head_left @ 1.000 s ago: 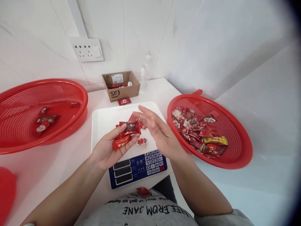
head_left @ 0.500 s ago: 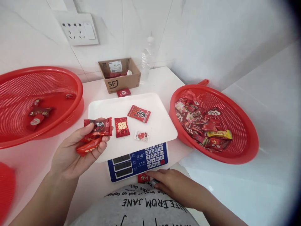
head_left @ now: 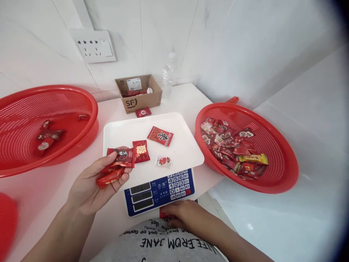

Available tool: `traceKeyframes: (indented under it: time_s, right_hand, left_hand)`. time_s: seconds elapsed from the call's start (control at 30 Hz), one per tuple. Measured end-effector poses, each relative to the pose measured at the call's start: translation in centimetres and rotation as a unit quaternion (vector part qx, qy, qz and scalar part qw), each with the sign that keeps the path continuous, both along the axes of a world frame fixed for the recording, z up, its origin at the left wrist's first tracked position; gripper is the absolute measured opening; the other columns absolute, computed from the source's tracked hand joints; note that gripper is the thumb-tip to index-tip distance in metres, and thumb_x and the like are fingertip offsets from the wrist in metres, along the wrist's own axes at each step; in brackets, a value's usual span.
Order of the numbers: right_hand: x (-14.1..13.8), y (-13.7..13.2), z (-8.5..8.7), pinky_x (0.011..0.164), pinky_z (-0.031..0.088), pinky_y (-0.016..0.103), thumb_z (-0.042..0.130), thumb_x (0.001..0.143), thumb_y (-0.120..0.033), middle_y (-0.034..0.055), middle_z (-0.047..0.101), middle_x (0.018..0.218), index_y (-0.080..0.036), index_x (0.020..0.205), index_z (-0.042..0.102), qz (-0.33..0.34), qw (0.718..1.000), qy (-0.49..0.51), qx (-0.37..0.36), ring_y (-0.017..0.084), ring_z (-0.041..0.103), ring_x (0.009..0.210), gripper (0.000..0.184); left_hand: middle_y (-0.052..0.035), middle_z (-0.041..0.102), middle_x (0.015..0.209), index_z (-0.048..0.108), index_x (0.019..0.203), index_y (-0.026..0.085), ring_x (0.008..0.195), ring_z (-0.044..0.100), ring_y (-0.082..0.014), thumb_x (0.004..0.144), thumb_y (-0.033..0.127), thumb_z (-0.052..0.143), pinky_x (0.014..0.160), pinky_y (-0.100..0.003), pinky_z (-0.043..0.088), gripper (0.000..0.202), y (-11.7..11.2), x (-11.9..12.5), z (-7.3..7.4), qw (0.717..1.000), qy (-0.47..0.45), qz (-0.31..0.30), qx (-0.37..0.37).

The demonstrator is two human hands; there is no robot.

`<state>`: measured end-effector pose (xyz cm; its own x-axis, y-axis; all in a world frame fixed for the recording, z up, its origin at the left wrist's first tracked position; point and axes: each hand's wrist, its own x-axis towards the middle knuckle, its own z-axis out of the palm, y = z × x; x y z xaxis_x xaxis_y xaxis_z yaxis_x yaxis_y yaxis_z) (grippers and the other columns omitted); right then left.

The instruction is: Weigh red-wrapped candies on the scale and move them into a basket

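My left hand is closed round several red wrapped candies, held over the left edge of the white scale tray. On that tray lie a red candy packet with gold print, a larger red packet with black characters, and a small white packet with a red fruit picture. My right hand is below the scale's blue keypad panel, its fingers closed over a red candy packet that they mostly cover.
A red mesh basket full of wrapped candies stands right. Another red basket at left holds a few. Behind the tray are a cardboard box, a red packet and a clear plastic bottle. A wall socket is above.
My left hand with its candies has moved right and slightly down, so they now overlap the gold-print packet. My right hand has slid left over the red packet. The view has tilted up slightly.
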<state>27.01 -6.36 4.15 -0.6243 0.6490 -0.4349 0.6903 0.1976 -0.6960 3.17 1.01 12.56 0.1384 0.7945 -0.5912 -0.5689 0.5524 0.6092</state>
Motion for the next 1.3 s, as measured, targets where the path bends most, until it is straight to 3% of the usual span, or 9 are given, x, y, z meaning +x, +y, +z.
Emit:
traceKeyframes:
  time_s: [0.13, 0.27, 0.43, 0.57, 0.7, 0.8, 1.0, 1.13, 1.3]
  right_hand:
    - [0.0, -0.2, 0.0, 0.074, 0.047, 0.026, 0.062, 0.074, -0.008, 0.0006, 0.070, 0.098, -0.027, 0.100, 0.067, 0.005, 0.999, -0.037, 0.019, 0.021, 0.064, 0.090, 0.033]
    - [0.1, -0.2, 0.2, 0.071, 0.047, 0.028, 0.059, 0.076, -0.011, 0.0045, 0.071, 0.091, -0.022, 0.092, 0.068, -0.001, 0.996, -0.071, 0.051, 0.022, 0.064, 0.085, 0.022]
    - [1.3, 0.8, 3.2, 0.068, 0.047, 0.026, 0.043, 0.091, -0.019, 0.0008, 0.069, 0.088, -0.023, 0.099, 0.063, -0.060, 0.995, 0.050, 0.062, 0.016, 0.063, 0.078, 0.021]
    - [2.1, 2.4, 5.3, 0.065, 0.047, 0.025, 0.038, 0.095, -0.028, 0.0010, 0.067, 0.085, -0.023, 0.104, 0.059, -0.195, 0.954, 0.144, 0.174, 0.014, 0.062, 0.072, 0.023]
    - [1.8, 4.3, 6.0, 0.073, 0.048, 0.032, 0.042, 0.094, -0.031, 0.0044, 0.066, 0.090, -0.023, 0.117, 0.054, -0.267, 0.903, 0.097, 0.323, 0.020, 0.062, 0.083, 0.028]
    - [0.8, 5.6, 6.2, 0.074, 0.049, 0.038, 0.046, 0.092, -0.030, 0.0061, 0.064, 0.094, -0.022, 0.124, 0.050, -0.226, 0.909, 0.036, 0.348, 0.023, 0.059, 0.089, 0.033]
    - [-1.5, 7.7, 6.1, 0.087, 0.046, 0.039, 0.059, 0.085, -0.018, 0.0076, 0.063, 0.104, -0.016, 0.108, 0.060, -0.104, 0.942, -0.044, 0.317, 0.024, 0.053, 0.101, 0.023]
    - [-2.1, 9.0, 5.3, 0.082, 0.048, 0.037, 0.055, 0.087, -0.017, 0.0079, 0.063, 0.103, -0.015, 0.104, 0.063, -0.106, 0.933, -0.071, 0.338, 0.024, 0.054, 0.098, 0.019]
    - [-2.3, 10.1, 4.5, 0.078, 0.048, 0.040, 0.040, 0.090, -0.011, 0.0124, 0.063, 0.104, -0.014, 0.105, 0.063, -0.139, 0.915, -0.082, 0.371, 0.027, 0.055, 0.096, 0.027]
  left_hand:
    - [-0.0113, 0.065, 0.065, 0.067, 0.078, 0.010, 0.054, 0.064, -0.0147, 0.089, 0.008, 0.036, 0.047, -0.021, 0.055, 0.033, 0.0, 0.2, 0.1, 0.999, 0.018, 0.016, -0.026]
    - [-0.0110, 0.066, 0.065, 0.067, 0.078, 0.010, 0.054, 0.064, -0.0151, 0.088, 0.007, 0.038, 0.046, -0.022, 0.055, 0.031, -0.1, 0.4, 0.3, 0.999, 0.020, 0.028, -0.032]
    - [-0.0115, 0.067, 0.067, 0.068, 0.082, 0.011, 0.054, 0.065, -0.0154, 0.088, 0.007, 0.041, 0.048, -0.023, 0.056, 0.029, -0.3, 0.3, 0.1, 0.999, 0.017, 0.027, -0.020]
    - [-0.0108, 0.067, 0.066, 0.068, 0.078, 0.011, 0.053, 0.065, -0.0154, 0.087, 0.006, 0.042, 0.048, -0.023, 0.056, 0.028, -0.4, 0.3, -0.1, 0.999, 0.011, 0.029, -0.019]
    - [-0.0109, 0.068, 0.065, 0.069, 0.078, 0.011, 0.052, 0.064, -0.0150, 0.087, 0.006, 0.042, 0.047, -0.023, 0.056, 0.028, -0.6, 0.5, -0.1, 1.000, 0.008, 0.021, -0.013]
    - [-0.0109, 0.068, 0.066, 0.069, 0.078, 0.011, 0.053, 0.065, -0.0154, 0.087, 0.006, 0.043, 0.048, -0.023, 0.057, 0.028, -0.7, 0.5, -0.2, 1.000, 0.011, 0.020, -0.008]
    - [-0.0097, 0.068, 0.069, 0.069, 0.080, 0.013, 0.056, 0.064, -0.0143, 0.086, 0.006, 0.047, 0.051, -0.023, 0.057, 0.023, -0.7, 0.1, -0.7, 0.999, 0.028, 0.015, 0.005]
    - [-0.0081, 0.067, 0.070, 0.069, 0.085, 0.014, 0.057, 0.063, -0.0131, 0.085, 0.007, 0.050, 0.051, -0.022, 0.056, 0.020, -0.9, 0.0, -1.0, 0.999, 0.032, -0.006, 0.016]
    - [-0.0066, 0.065, 0.072, 0.068, 0.090, 0.015, 0.059, 0.060, -0.0117, 0.084, 0.011, 0.054, 0.049, -0.019, 0.052, 0.016, -1.1, 0.0, -1.1, 0.998, 0.023, -0.034, 0.037]
